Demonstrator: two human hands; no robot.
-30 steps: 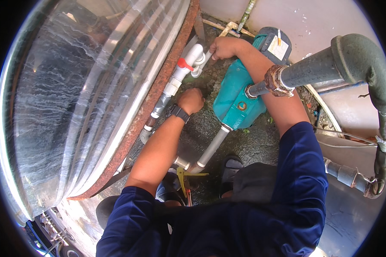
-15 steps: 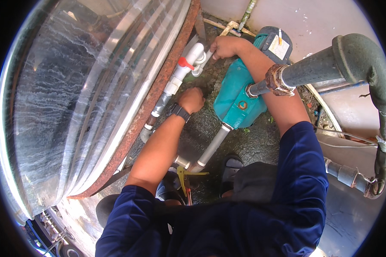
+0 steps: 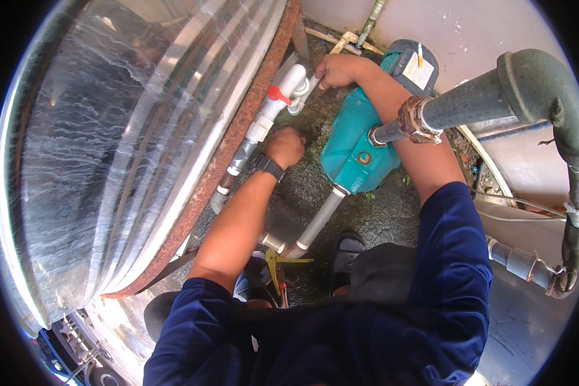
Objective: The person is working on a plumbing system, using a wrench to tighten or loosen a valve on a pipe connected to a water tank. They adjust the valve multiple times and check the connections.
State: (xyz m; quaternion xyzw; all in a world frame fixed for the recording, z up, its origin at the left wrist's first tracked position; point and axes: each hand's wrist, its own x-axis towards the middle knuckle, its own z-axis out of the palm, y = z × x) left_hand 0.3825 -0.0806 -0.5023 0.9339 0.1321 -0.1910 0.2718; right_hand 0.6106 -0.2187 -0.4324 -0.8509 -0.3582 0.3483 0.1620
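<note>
My right hand (image 3: 336, 71) reaches over the teal water pump (image 3: 360, 145), its fingers closed round the end of a short white plastic pipe (image 3: 311, 87). That pipe meets white fittings beside a white pipe (image 3: 294, 78) with a red valve handle (image 3: 278, 96). Lower down, my left hand (image 3: 285, 148), with a black watch (image 3: 270, 167) on its wrist, is curled closed beside the pipe run. Its fingertips are turned away, and whatever they hold is hidden. A grey pipe (image 3: 321, 215) slopes from the pump toward my feet.
A large shiny metal tank (image 3: 103, 148) with a rusty rim (image 3: 219, 151) stands at left. Thick grey pipe (image 3: 476, 103) crosses above my right forearm. A yellow-handled tool (image 3: 275, 267) lies between my feet on the wet ground. A pale wall (image 3: 469, 32) bounds the far side.
My left hand has shifted very slightly away from me, its wrist turning a little. My right hand and the white pipe look unmoved.
</note>
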